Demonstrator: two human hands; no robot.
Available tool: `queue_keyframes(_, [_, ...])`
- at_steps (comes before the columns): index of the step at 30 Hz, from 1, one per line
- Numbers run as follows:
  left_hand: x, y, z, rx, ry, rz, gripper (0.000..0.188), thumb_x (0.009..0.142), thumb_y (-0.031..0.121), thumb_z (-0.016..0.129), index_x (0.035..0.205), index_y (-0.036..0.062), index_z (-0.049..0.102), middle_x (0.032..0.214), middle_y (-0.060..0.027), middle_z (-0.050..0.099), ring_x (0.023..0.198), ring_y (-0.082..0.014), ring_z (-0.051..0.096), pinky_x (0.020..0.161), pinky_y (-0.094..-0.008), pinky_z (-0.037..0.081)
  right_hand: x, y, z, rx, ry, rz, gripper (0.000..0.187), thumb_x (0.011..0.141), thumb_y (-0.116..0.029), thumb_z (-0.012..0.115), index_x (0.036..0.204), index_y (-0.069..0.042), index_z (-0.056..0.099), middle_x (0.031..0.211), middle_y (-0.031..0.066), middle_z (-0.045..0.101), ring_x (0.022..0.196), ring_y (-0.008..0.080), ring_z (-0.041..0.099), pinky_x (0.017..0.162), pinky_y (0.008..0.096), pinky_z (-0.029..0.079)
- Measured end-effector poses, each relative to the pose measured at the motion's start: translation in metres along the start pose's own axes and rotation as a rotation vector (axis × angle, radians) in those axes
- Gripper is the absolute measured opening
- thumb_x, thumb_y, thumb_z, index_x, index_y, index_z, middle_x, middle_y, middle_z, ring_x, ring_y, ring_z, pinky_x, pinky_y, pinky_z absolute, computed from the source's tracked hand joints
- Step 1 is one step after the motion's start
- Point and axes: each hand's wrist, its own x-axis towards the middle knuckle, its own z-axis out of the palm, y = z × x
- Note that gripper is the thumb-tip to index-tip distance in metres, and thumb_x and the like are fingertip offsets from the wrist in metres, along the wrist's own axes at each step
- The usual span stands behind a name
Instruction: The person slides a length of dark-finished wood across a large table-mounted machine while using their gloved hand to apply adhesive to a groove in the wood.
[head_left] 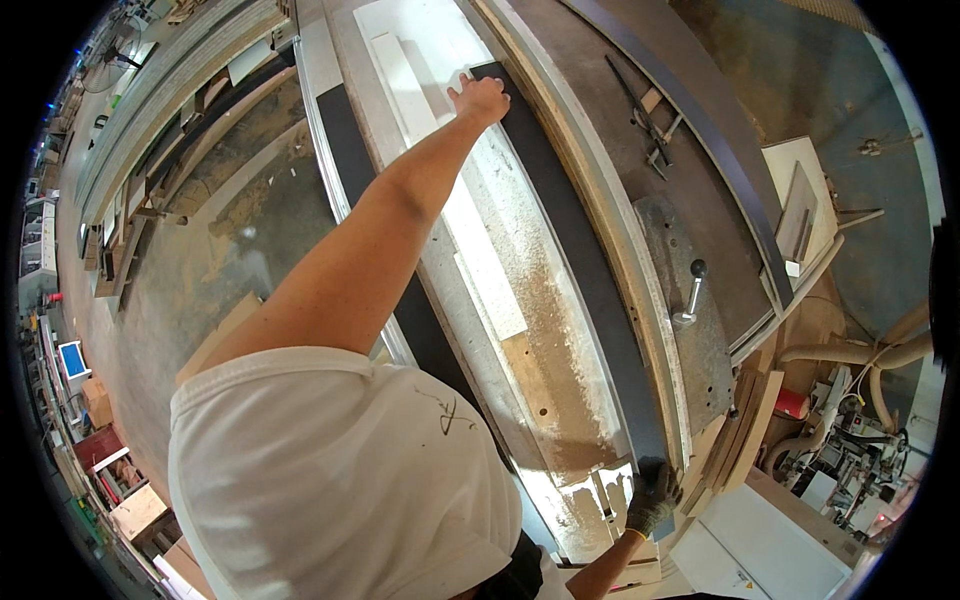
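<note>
Seen from the head camera, a person in a white T-shirt (330, 470) leaned over a long saw bench (700, 250) in a woodworking shop, steadying a long, narrow dark strip (580, 260) that lay lengthwise along the bench beside a pale, sawdust-coated panel (500, 250). The left hand (480, 98), bare and stretched far forward, pressed flat with fingers spread on the strip's far end, its grip open and closed on nothing, apparently to keep that end down and in line. The right hand (652, 495), in a grey work glove, was clamped around the near end of the strip at the bench's edge, a closed grip that seemed to hold the piece square against the light wooden rail (590, 200) running beside it. (Holding both ends suits so slender and flexible a piece.) The strip looked smooth and matt; the panel was white, flat and dusted with fine chips. Further right, a metal lever with a black ball knob (690, 292) stood on the grey steel surface, well apart from either hand. Offcuts and boards (740, 430) leaned below the bench.
</note>
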Motion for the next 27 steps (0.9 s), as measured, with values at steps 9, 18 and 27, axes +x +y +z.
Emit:
queue_keyframes(9, [0.002, 0.001, -0.001, -0.011, -0.037, -0.02, 0.04, 0.097, 0.038, 0.058, 0.133, 0.0207, 0.064, 0.148, -0.0153, 0.053, 0.15, -0.0435, 0.027, 0.116, -0.0698, 0.023, 0.002, -0.009, 0.006, 0.001, -0.054, 0.065, 0.075, 0.073, -0.042, 0.082, 0.138, -0.011, 0.06, 0.14, 0.0153, 0.059, 0.131, 0.0362, 0.052, 0.115, 0.0546, 0.031])
queue_keyframes(18, [0.005, -0.002, 0.003, 0.062, -0.019, 0.017, 0.042, 0.098, 0.04, 0.058, 0.135, 0.0221, 0.063, 0.139, -0.0113, 0.061, 0.143, -0.0475, 0.036, 0.111, -0.0732, 0.03, 0.004, -0.016, 0.006, 0.017, -0.047, 0.054, 0.073, 0.074, -0.038, 0.083, 0.138, -0.011, 0.059, 0.142, 0.0159, 0.058, 0.132, 0.0367, 0.051, 0.115, 0.055, 0.03])
queue_keyframes(27, [0.003, 0.0, 0.0, 0.04, -0.024, -0.006, 0.039, 0.097, 0.039, 0.059, 0.132, 0.0228, 0.065, 0.141, -0.0105, 0.06, 0.145, -0.0448, 0.034, 0.113, -0.0714, 0.027, 0.003, -0.015, 0.012, 0.019, -0.011, 0.029, 0.077, 0.073, -0.039, 0.083, 0.139, -0.008, 0.059, 0.141, 0.0183, 0.059, 0.128, 0.0394, 0.052, 0.112, 0.0522, 0.035])
